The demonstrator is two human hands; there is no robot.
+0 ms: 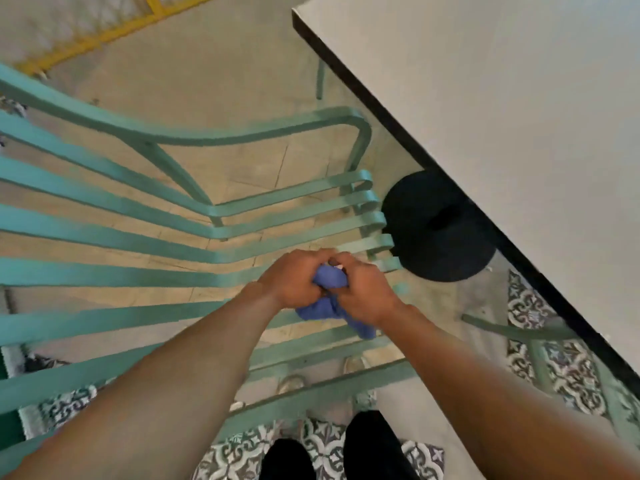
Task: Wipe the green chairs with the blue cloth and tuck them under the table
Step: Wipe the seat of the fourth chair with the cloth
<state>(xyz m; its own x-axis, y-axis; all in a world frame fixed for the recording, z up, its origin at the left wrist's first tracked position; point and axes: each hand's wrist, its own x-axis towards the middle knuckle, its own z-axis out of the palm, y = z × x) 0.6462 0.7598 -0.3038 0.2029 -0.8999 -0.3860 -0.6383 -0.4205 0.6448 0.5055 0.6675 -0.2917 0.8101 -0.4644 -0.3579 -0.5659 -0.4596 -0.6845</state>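
head view, reading from the left: the green chair (114,233) fills that side, its slats running lengthwise from the left edge toward the table, curling over at their front ends just short of the black table base (438,226). the person stands over the chair, shoes showing at the bottom on patterned floor tiles (561,362).

at centre, both hands meet above the slats near the seat's front. the left hand (294,282) and the right hand (363,289) are each curled tight around the blue cloth (329,296), which is bunched between them, a tail hanging out below the right wrist. whether the cloth touches a slat cannot be told.

the slats lie directly under the grip, long axis left to right, so a wipe would likely run along them; most of their length lies toward the left, nearer the left hand.

to the right, the white table (502,116) has its dark edge slanting down to the right. the chair is not yet tucked: the seat front sits near that edge, with the base standing just ahead of it, which may limit how far it slides in.
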